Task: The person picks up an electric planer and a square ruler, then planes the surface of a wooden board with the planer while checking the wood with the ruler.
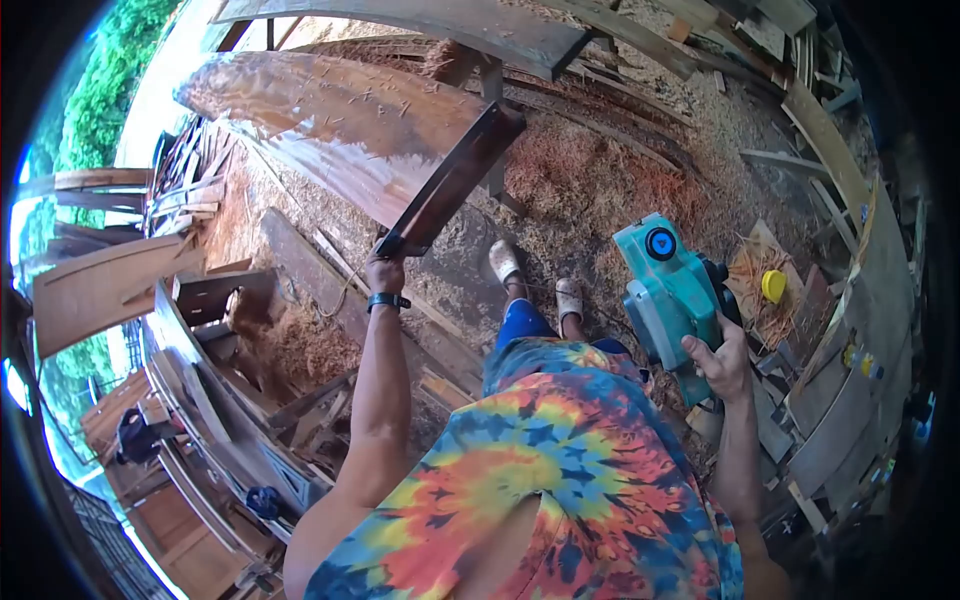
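My left hand [385, 268] is closed on the near end of a dark brown wooden piece [462, 175]. That piece runs along the right end of a wide plank [330, 100] strewn with shavings; whether the two are joined I cannot tell. A pale, lighter strip shows along the plank's near side. Out to the right, my right hand [722, 362] grips a teal electric planer [672, 295] by its handle, held in the air away from the plank. The planer's blue-and-black round cover faces up.
Wood shavings [580, 170] cover the ground around my feet. Another long board [430, 30] lies beyond the plank. Curved timbers [215, 400] are stacked at the left, with scrap boards [830, 440] at the right. A yellow round object [773, 286] sits near the scraps.
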A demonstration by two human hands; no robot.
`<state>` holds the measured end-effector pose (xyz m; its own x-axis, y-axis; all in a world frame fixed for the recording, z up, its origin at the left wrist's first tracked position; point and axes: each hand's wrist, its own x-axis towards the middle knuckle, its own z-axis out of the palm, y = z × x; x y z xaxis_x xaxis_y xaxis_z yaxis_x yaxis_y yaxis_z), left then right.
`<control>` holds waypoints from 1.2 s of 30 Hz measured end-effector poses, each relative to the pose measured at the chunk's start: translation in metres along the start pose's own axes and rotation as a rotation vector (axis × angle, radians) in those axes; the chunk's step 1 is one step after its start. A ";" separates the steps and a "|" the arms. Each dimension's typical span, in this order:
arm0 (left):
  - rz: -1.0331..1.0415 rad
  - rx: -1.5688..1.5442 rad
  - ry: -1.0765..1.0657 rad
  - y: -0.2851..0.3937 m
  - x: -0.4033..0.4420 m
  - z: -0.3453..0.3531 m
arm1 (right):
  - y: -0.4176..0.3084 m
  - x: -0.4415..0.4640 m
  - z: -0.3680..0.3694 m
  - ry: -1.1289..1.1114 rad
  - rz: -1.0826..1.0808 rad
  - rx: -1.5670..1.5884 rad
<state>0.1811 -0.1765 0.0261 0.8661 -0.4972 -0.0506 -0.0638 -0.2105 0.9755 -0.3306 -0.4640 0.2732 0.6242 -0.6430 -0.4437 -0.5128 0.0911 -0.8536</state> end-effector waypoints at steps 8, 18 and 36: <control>0.026 0.078 0.015 0.012 -0.003 0.002 | 0.013 -0.002 0.003 -0.016 -0.031 0.023; 0.025 0.082 -0.077 0.010 -0.003 0.000 | 0.000 0.007 0.006 -0.034 0.001 0.032; 0.077 0.236 0.042 0.028 -0.016 0.021 | -0.078 0.094 0.106 -0.430 -0.019 0.378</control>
<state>0.1555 -0.1922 0.0496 0.8737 -0.4851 0.0355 -0.2400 -0.3665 0.8989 -0.1694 -0.4506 0.2693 0.8558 -0.2870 -0.4305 -0.3017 0.3991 -0.8658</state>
